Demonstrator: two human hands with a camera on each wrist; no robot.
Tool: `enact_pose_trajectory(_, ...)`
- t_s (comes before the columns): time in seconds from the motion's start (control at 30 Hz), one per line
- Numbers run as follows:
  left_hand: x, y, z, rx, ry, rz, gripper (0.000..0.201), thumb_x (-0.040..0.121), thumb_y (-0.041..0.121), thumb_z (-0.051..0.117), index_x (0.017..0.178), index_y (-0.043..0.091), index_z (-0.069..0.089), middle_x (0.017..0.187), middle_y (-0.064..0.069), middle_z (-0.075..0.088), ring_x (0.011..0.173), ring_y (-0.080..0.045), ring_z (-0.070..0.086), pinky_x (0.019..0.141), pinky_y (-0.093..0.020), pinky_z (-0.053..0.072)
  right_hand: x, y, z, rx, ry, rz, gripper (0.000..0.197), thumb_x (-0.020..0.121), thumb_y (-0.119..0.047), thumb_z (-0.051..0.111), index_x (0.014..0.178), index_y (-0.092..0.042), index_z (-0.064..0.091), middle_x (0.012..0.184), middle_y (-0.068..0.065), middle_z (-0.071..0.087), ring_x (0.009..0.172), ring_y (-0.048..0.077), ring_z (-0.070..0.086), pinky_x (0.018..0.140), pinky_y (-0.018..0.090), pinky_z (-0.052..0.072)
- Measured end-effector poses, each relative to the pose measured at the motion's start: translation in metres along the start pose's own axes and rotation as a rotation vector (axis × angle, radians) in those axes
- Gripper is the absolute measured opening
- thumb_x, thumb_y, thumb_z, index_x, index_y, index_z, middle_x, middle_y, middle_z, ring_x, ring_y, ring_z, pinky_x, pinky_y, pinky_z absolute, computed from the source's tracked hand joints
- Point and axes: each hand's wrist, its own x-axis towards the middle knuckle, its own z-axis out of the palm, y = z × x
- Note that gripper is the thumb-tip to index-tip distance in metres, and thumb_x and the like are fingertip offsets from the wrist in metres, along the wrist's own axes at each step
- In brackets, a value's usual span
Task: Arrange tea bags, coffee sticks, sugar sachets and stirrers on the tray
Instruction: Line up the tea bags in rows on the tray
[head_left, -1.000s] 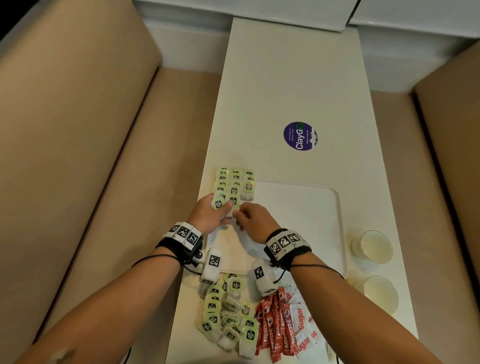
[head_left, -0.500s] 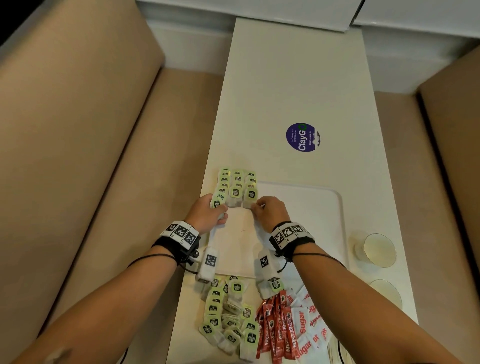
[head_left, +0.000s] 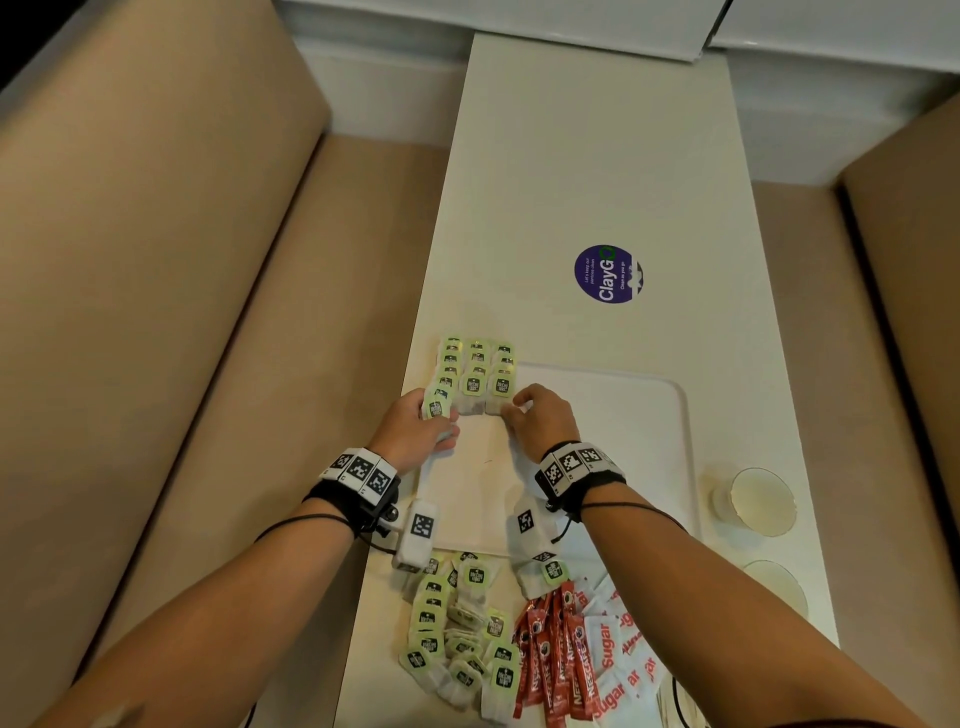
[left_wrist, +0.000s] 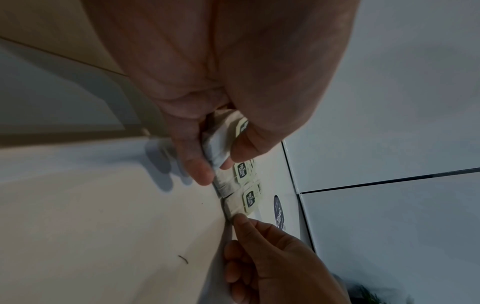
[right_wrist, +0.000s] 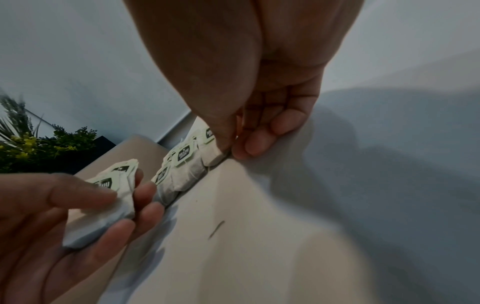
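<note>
Grip state, head view: left hand pinches a tea bag at the near end of the left column; right hand has its fingertips on the near edge of the right column. Three columns of tea bags lie at the tray's 10 o'clock corner. A loose tea bag pile lies on the bench at 6 o'clock of the tray. Coffee sticks and sugar sachets lie just beside that pile, toward 4 o'clock.

Readable text: "NESCAFE" on the red sticks, "Sugar" on the white sachets, "ClayGo" on the round purple sticker. Tea tag print is too small to read.

Left wrist view: thumb and fingers are closed round the held bag's paper body, tag uppermost. The bag appears light, soft and crushable; take it by its side edges, with low force.

Right wrist view: thumb and fingertips pinch the near corner of the end bag. The held bag shows at 8 o'clock.
</note>
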Motion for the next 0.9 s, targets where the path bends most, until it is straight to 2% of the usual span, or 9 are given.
enact_pose_trajectory(0.2,-0.001,-0.002,-0.001,-0.041,-0.032,-0.019,0.027,0.088,-0.012,0.059,0.109,0.005,0.060,0.103,-0.009,0.068,0.092,-0.024,0.068,0.076,-0.032,0.060,-0.001,-0.002,0.001,0.013,-0.005,-0.007,0.021,0.096,-0.029,0.063,0.110,-0.013,0.066,0.114,0.010,0.070,0.089,0.020,0.057,0.075,0.028,0.045)
enact_pose_trajectory(0.3,-0.001,-0.004,0.000,-0.076,-0.054,-0.032,0.034,0.088,-0.012,0.062,0.115,0.008,0.058,0.106,-0.010,0.068,0.097,-0.026,0.069,0.075,-0.032,0.059,-0.002,-0.001,0.000,0.040,-0.013,-0.010,0.022,0.095,-0.028,0.063,0.112,-0.014,0.067,0.118,0.009,0.069,0.100,0.024,0.063,0.079,0.027,0.043)
enact_pose_trajectory(0.5,-0.003,-0.006,-0.002,-0.094,-0.050,-0.032,0.038,0.089,-0.012,0.061,0.122,0.007,0.056,0.108,-0.011,0.067,0.096,-0.026,0.069,0.074,-0.030,0.060,-0.004,-0.003,0.000,0.055,-0.027,-0.029,0.044,0.098,-0.033,0.060,0.139,-0.017,0.058,0.136,0.007,0.064,0.122,0.027,0.060,0.094,0.030,0.045)
enact_pose_trajectory(0.63,-0.003,-0.008,-0.003,-0.095,-0.047,-0.023,0.038,0.088,-0.012,0.063,0.121,0.005,0.056,0.110,-0.013,0.067,0.098,-0.027,0.069,0.074,-0.030,0.060,-0.004,-0.006,0.003,0.050,-0.069,-0.085,0.035,0.097,-0.032,0.057,0.131,-0.030,0.065,0.125,-0.001,0.071,0.112,0.022,0.065,0.083,0.028,0.044)
enact_pose_trajectory(0.77,-0.004,-0.009,-0.003,-0.106,-0.052,-0.018,0.036,0.087,-0.013,0.062,0.116,0.007,0.057,0.109,-0.013,0.066,0.099,-0.030,0.067,0.073,-0.030,0.060,-0.005,-0.008,-0.001,0.038,-0.052,-0.065,0.036,0.096,-0.033,0.060,0.132,-0.027,0.060,0.120,-0.001,0.070,0.107,0.023,0.065,0.081,0.029,0.042)
enact_pose_trajectory(0.9,-0.005,-0.012,-0.004,-0.126,-0.051,-0.025,0.036,0.090,-0.013,0.062,0.117,0.010,0.055,0.115,-0.017,0.068,0.104,-0.031,0.069,0.077,-0.032,0.062,-0.004,-0.010,-0.004,0.055,-0.081,-0.097,0.039,0.095,-0.034,0.061,0.134,-0.030,0.058,0.124,-0.001,0.070,0.110,0.024,0.064,0.084,0.030,0.044)
